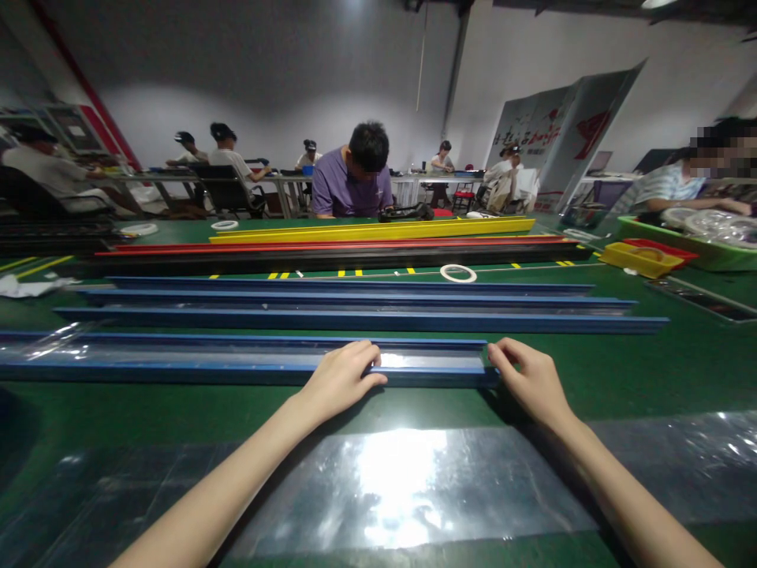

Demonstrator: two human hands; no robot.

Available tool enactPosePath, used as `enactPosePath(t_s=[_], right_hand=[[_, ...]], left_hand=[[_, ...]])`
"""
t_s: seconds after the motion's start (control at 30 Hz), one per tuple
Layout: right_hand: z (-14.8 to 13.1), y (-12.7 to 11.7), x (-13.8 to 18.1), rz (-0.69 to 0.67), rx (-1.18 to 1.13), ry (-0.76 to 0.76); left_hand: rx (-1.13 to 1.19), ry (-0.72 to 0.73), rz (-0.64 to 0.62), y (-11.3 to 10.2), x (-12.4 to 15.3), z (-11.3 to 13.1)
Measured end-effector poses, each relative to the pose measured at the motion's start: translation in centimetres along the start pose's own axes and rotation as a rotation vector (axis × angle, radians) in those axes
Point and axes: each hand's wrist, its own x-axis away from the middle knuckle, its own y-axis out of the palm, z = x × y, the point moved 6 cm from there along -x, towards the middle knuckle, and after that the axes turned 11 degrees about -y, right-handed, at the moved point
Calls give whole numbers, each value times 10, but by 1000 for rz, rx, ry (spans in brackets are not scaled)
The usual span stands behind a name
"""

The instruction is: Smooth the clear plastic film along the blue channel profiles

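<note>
Toward near edge of desk (668, 371), seeing glossy clear film (390, 505) lying spread out. Just beyond, finding blue channel (248, 372) lying roughly parallel to that edge, running out of view at left and ending at right before bare desk. Clamping left hand (348, 371) on channel's near wall, apparently with thumb outside and fingers over rim. Placing right hand (529, 379) at channel's right end; not being able to tell grip there as pinching or merely touching. Toward far edge, seeing three more blue channels (367, 319) lying side by side. Judging step in hand as steadying channel while working at its end; judging next move as calling for firm left hold, precise right fingertips.
</note>
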Motion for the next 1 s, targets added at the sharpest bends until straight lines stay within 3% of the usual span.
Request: enactPosePath(t_s=[0.13, 0.33, 0.5, 0.9, 1.0], right_hand=[[-37, 9, -3, -38, 303, -308], [-53, 21, -5, 53, 489, -429], [-50, 27, -8, 88, 541, -424], [-33, 44, -24, -176, 585, -181], [-36, 41, -23, -167, 639, -175]], left_hand=[[-18, 5, 25, 0, 0, 0], [-50, 14, 57, 1, 1, 0], [-93, 16, 71, 2, 2, 0], [-116, 36, 83, 2, 2, 2], [-116, 33, 86, 2, 2, 3]])
